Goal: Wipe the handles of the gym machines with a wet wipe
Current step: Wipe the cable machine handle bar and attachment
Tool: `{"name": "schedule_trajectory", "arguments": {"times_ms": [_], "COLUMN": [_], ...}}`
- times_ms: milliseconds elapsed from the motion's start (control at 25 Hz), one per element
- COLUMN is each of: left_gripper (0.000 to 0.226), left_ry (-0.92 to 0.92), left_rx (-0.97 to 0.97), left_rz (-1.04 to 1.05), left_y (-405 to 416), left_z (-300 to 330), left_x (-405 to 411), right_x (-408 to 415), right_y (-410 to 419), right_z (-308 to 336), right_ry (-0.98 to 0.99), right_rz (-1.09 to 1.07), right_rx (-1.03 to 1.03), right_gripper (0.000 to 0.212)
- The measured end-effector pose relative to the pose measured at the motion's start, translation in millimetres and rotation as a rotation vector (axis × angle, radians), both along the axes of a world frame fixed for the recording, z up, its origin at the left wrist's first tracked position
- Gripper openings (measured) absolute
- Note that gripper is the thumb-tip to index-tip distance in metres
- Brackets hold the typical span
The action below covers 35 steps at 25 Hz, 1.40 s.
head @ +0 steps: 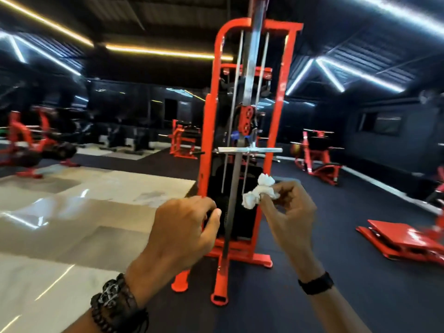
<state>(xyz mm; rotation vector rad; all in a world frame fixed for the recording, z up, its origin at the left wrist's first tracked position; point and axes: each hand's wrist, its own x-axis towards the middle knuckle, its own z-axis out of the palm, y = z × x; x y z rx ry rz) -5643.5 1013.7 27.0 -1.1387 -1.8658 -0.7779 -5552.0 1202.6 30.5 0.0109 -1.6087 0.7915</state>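
Pinching crumpled white wet wipe (258,192): right hand (292,207); left hand (185,227) loosely curled, empty.

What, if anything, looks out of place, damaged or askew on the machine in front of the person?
Nothing stands out. The red cable machine stands upright, and its metal bar handle hangs level. The right hand pinches a crumpled white wipe, not yet on the handle; the left hand is empty. Motion blur hides finer damage.

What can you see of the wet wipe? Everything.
The wet wipe is white, crumpled into a loose wad, and looks like thin soft tissue. The right hand pinches it at the fingertips, held up in front of the red cable machine, below the horizontal metal bar handle. It touches nothing else.
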Motion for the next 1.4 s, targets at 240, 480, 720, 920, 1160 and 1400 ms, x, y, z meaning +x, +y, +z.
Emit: {"name": "schedule_trajectory", "arguments": {"times_ms": [240,480,720,920,1160,1400], "left_gripper": [0.025,0.025,0.017,0.021,0.032,0.047], "left_ry": [-0.079,-0.096,-0.149,-0.283,-0.222,-0.041], "left_rx": [-0.086,-0.069,0.049,0.058,0.113,0.014], "left_rz": [-0.157,-0.155,-0.181,-0.113,-0.032,0.015], "left_y": [109,214,330,382,442,518], "left_z": [-60,-56,-19,-44,-45,-15], "left_x": [-72,-169,-254,-331,-432,-528], "right_x": [-52,-139,-227,-310,-403,-485], "right_y": [89,185,293,342,408,492], "right_z": [-52,-55,-38,-58,-71,-49], "right_ry": [-0.159,-0.130,-0.120,-0.199,-0.201,-0.164], "right_rz": [-0.081,-0.122,-0.120,-0.017,-0.035,-0.161], "right_rx": [-0.063,-0.034,-0.048,-0.103,-0.094,-0.076], "right_gripper": [0.023,0.018,0.018,0.019,0.015,0.020]}}
